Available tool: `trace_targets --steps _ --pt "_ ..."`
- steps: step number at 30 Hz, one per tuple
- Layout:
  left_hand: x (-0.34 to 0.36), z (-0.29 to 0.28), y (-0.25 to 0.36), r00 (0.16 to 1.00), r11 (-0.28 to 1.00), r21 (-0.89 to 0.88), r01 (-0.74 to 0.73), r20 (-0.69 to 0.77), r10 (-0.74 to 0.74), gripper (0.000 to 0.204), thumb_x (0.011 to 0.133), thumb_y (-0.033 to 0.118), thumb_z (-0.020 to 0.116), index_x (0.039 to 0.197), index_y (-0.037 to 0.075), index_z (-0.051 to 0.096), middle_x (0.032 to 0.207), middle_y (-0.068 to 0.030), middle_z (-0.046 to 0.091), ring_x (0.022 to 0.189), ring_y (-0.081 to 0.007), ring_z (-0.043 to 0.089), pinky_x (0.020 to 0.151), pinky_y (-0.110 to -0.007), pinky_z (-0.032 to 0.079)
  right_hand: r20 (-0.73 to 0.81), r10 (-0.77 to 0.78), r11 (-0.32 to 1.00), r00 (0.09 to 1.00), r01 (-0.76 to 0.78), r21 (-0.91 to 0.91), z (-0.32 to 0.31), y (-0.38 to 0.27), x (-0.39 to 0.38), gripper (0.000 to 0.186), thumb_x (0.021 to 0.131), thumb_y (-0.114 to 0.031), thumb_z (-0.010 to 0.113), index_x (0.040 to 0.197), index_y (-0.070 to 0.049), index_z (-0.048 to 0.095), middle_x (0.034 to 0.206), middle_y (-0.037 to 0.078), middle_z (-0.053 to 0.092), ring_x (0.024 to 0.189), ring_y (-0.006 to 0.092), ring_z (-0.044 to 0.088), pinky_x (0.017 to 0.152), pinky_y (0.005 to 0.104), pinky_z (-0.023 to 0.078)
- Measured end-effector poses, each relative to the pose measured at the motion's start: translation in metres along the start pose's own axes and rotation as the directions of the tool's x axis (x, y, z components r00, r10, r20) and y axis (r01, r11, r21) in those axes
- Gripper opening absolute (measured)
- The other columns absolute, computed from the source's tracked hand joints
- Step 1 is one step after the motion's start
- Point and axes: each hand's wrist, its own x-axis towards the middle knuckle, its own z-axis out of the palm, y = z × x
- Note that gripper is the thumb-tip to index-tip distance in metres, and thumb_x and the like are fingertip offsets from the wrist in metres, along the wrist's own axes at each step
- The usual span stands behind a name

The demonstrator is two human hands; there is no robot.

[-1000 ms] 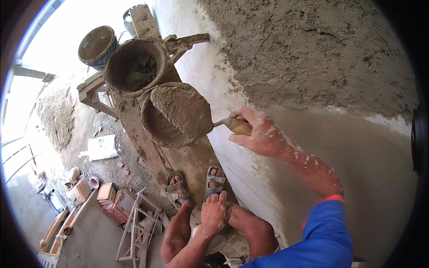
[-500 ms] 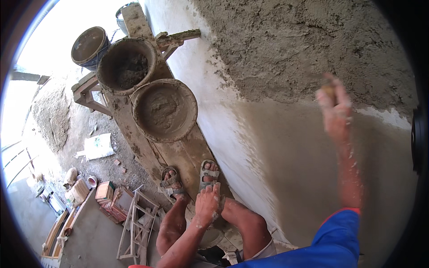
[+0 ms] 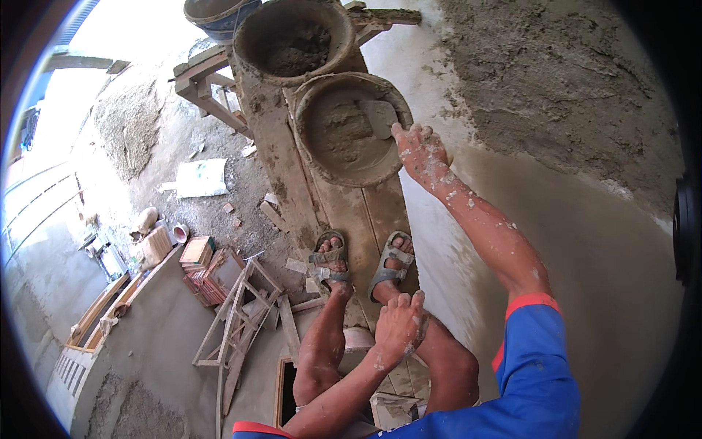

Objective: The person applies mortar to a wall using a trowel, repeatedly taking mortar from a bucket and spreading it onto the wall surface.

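My right hand (image 3: 424,154) is closed on a trowel, whose blade (image 3: 380,117) dips into wet grey mortar (image 3: 336,132) in a round, mud-coated bucket (image 3: 314,164). My left hand (image 3: 398,325), speckled with mortar, is low over my right leg (image 3: 446,362) with its fingers bent; whatever is under them is hidden. Beyond the first bucket sits another round bucket (image 3: 248,51) with darker, lumpy mortar inside. Both buckets stand on a narrow plank platform (image 3: 347,216), where my sandalled feet (image 3: 391,267) also rest.
A wall (image 3: 556,80) with rough render above and smoother below runs along the right. A third bucket (image 3: 219,18) is at the back. Below on the left lie a pale sack (image 3: 201,179), stacked tiles (image 3: 212,278), a wooden frame (image 3: 238,329) and rubble. The platform's timber support (image 3: 208,95) juts left.
The mortar-laden trowel left the near bucket for the rough wall, and my right hand has now brought it back into that bucket. The view has shifted, so the platform appears further right.
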Motion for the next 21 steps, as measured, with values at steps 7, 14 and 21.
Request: trace_targets --steps 7,14,21 --pt "-0.005 -0.006 -0.003 1.0 1.0 -0.001 0.001 -0.006 -0.001 0.055 0.09 0.029 0.063 0.137 0.005 0.045 0.111 -0.0205 0.058 0.099 -0.0383 0.058 0.084 -0.047 0.047 -0.017 -0.028 0.785 0.999 0.033 0.619 0.064 -0.04 -0.006 0.035 0.089 -0.023 0.055 0.122 -0.013 0.056 0.103 0.021 0.064 0.097 0.0431 0.063 0.083 0.053 0.052" --pt "-0.009 0.016 0.001 0.998 0.998 -0.029 -0.06 0.001 0.06 0.054 0.089 0.027 0.063 0.136 0.006 0.046 0.11 -0.0209 0.058 0.098 -0.0394 0.059 0.084 -0.049 0.048 -0.15 0.141 0.721 0.979 0.002 0.693 0.049 -0.011 -0.035 0.042 0.079 -0.014 0.063 0.121 -0.009 0.061 0.09 0.019 0.069 0.081 0.0378 0.068 0.071 0.047 0.056" --pt "0.003 -0.002 0.003 0.989 0.997 0.009 -0.071 -0.133 0.071 0.05 0.087 0.024 0.067 0.13 0.006 0.049 0.106 -0.0223 0.061 0.098 -0.0411 0.06 0.085 -0.049 0.048 -0.105 0.22 0.646 0.97 -0.064 0.76 -0.031 0.02 -0.088 0.038 0.078 -0.013 0.068 0.115 -0.007 0.062 0.092 0.019 0.069 0.085 0.0385 0.068 0.075 0.0456 0.055"
